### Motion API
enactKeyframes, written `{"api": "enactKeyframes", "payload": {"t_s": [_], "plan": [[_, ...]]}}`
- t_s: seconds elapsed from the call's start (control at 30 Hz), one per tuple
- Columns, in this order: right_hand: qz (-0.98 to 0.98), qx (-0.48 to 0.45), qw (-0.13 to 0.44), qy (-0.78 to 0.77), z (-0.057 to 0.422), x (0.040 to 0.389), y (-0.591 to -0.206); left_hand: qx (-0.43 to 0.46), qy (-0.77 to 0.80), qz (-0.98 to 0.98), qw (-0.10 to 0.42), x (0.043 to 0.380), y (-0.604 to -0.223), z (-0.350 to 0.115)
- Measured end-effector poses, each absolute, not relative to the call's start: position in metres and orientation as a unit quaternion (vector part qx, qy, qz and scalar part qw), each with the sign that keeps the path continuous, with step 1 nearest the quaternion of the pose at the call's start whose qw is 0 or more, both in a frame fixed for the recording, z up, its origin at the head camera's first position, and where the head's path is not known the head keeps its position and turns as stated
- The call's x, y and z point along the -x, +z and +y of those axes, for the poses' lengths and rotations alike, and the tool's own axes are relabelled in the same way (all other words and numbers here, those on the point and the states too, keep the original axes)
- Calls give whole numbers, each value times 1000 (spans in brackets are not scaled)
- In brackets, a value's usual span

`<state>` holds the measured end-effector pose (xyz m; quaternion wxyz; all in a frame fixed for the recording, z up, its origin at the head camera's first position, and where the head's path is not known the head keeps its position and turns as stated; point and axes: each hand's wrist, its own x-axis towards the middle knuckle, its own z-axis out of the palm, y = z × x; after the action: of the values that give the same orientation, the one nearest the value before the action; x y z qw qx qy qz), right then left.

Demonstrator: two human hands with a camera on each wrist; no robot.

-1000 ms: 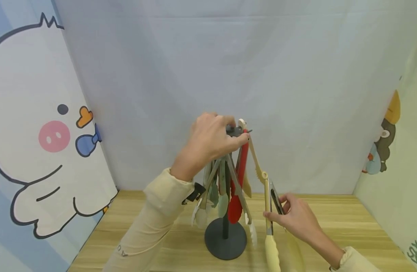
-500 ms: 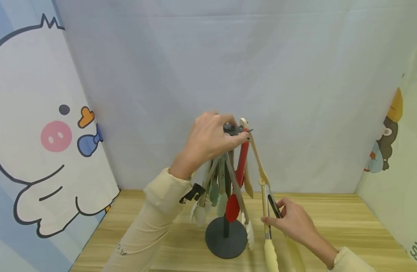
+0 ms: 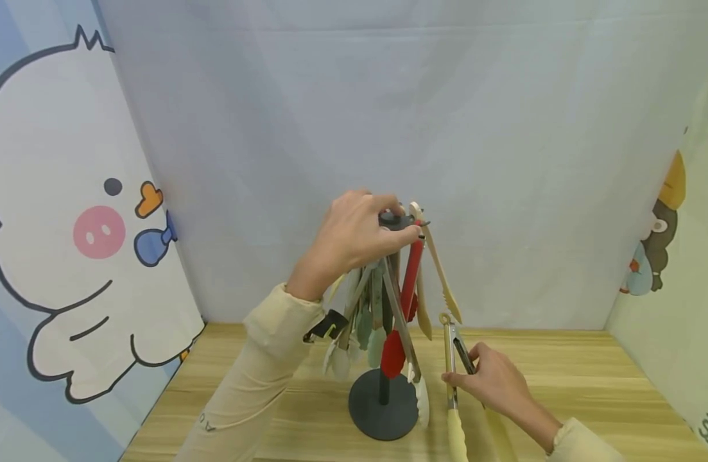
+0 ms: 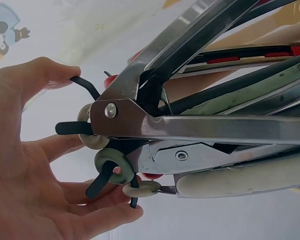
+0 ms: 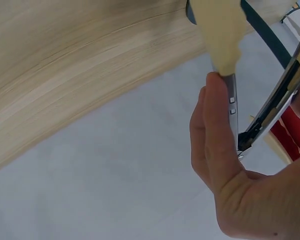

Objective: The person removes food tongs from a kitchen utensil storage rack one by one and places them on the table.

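My left hand (image 3: 350,234) holds the top of a black rotating stand (image 3: 382,417) with hooks. In the left wrist view its thumb and fingertips touch the outer hooks (image 4: 72,128), which carry rings of hanging tongs. Several tongs hang there: red tongs (image 3: 393,354), metal tongs with white tips (image 3: 422,404), pale green tongs (image 3: 377,346) and beige tongs (image 3: 443,276). To the right of the stand, my right hand (image 3: 492,378) holds yellow-tipped tongs (image 3: 450,346) by both arms, ring end up, tips down and spread. Their yellow tips (image 5: 222,40) show in the right wrist view.
The stand rests on a wood-grain table (image 3: 573,385). A pale cloth backdrop (image 3: 504,128) hangs behind it. Side panels bear a white cartoon bird (image 3: 47,192) at left and a small dark figure (image 3: 660,237) at right.
My right hand has shifted slightly left and down with the yellow-tipped tongs, whose ring end now stands just apart from the hanging beige tongs. My left hand keeps its hold on the stand.
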<state>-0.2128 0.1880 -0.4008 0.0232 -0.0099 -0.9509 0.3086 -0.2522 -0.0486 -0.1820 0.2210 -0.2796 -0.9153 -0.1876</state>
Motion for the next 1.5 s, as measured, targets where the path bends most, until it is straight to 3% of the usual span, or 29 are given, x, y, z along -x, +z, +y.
{"api": "enactKeyframes", "payload": {"t_s": [1.5], "plan": [[-965, -17, -1, 263, 160, 231, -462, 316, -227, -902, 184, 259, -179, -57]]}}
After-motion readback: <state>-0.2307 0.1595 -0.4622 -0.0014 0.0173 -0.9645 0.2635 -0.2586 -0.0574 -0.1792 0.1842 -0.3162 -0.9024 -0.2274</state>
